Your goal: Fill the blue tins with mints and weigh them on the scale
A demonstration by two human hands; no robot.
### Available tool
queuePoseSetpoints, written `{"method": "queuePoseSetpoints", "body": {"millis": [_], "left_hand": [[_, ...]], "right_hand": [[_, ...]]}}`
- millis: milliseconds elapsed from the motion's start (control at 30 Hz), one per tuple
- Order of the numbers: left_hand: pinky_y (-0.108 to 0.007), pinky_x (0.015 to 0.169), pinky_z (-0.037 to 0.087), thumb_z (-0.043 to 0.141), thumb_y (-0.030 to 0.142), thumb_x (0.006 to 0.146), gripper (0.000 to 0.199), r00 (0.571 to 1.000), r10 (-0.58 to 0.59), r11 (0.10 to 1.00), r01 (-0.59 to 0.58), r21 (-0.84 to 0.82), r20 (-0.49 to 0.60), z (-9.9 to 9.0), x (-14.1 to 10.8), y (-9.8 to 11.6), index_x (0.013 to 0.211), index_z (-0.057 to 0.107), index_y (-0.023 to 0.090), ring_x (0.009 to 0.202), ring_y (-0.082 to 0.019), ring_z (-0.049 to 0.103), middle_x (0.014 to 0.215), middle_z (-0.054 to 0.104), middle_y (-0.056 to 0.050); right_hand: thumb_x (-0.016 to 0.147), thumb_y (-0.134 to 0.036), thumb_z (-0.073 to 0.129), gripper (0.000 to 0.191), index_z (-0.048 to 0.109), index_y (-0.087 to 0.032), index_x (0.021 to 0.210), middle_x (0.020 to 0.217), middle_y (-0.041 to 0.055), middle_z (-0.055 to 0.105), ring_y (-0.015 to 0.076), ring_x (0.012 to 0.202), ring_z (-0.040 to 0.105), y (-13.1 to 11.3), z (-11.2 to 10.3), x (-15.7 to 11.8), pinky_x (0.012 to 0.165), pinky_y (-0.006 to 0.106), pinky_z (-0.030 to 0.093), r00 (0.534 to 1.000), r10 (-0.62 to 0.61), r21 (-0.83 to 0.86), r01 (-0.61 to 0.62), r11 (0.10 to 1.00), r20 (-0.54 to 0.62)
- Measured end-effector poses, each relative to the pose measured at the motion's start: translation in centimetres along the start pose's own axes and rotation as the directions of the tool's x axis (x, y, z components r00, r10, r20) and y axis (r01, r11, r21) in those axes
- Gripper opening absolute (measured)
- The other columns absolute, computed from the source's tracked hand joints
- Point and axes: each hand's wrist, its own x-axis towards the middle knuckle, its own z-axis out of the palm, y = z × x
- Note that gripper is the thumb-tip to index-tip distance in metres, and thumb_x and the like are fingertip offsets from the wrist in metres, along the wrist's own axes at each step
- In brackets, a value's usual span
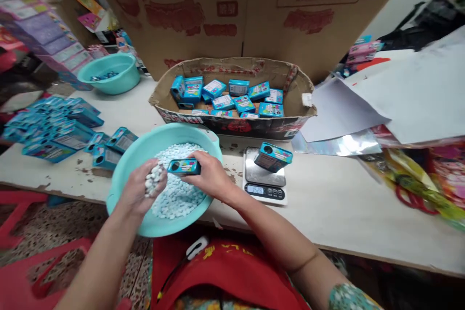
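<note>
My left hand [140, 186] is closed around a handful of small pale candies [154, 180], over a turquoise basin [125, 155]. More of the same white, pebble-like candies [178, 203] lie in the basin. Between the fingers of my right hand [210, 174] is a small blue tin [184, 166], tilted with its dark round opening facing the left hand. To the right, another blue tin [274, 157] stands on a digital scale [265, 181] with a lit display.
Behind the basin, a cut-down cardboard box [232, 126] holds several blue tins. Stacked blue tins [54, 128] stand at the left, with a second turquoise basin [119, 77] beyond. Paper sheets [345, 106], red-handled scissors [412, 198] and colourful wrappers lie at the right.
</note>
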Motion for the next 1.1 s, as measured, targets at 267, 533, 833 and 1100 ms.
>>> {"method": "queuePoseSetpoints", "body": {"millis": [267,533,833,1100], "left_hand": [[-0.016,0.038,0.035,0.066,0.031,0.069,0.024,0.967,0.213,0.939,-0.243,-0.245,-0.141,3.0,1.5,1.6,0.067,0.047,0.017,0.046,-0.008,0.051,0.061,0.056,0.000],[-0.020,0.039,0.032,0.075,0.042,0.068,0.042,0.837,0.489,0.847,-0.523,-0.095,-0.246,4.0,2.2,0.7,0.058,0.042,0.018,0.041,-0.006,0.042,0.050,0.040,0.007],[-0.020,0.046,0.039,0.070,0.049,0.074,0.041,0.811,0.530,0.832,-0.554,-0.034,-0.247,3.8,2.3,-0.2,0.064,0.046,0.018,0.048,-0.008,0.048,0.057,0.047,0.005],[-0.018,0.040,0.033,0.071,0.053,0.073,0.044,0.880,0.431,0.875,-0.461,-0.144,-0.201,3.6,1.9,0.4,0.065,0.046,0.017,0.046,-0.007,0.046,0.056,0.047,0.004]], "right_hand": [[0.072,-0.023,0.073,0.028,0.059,-0.020,0.096,0.099,0.0045,0.064,0.0220,0.094,0.059,-1.1,1.6,-0.2,0.079,0.031,0.043,0.998,-0.010,-0.133,0.019,0.991,0.066],[0.071,-0.027,0.075,0.034,0.058,-0.021,0.100,0.102,0.0036,0.065,0.0223,0.095,0.059,-1.5,2.0,-0.1,0.079,0.031,0.043,0.999,0.011,-0.143,-0.003,0.990,0.051],[0.081,-0.018,0.061,0.020,0.059,-0.020,0.101,0.100,0.0082,0.063,0.0253,0.095,0.056,-3.0,1.4,-0.2,0.076,0.034,0.040,0.990,-0.097,-0.467,0.135,0.874,0.105],[0.074,-0.024,0.071,0.027,0.060,-0.022,0.098,0.099,0.0034,0.064,0.0225,0.093,0.058,-2.2,0.8,0.7,0.075,0.030,0.041,0.995,-0.022,-0.248,0.047,0.968,0.100]]}}
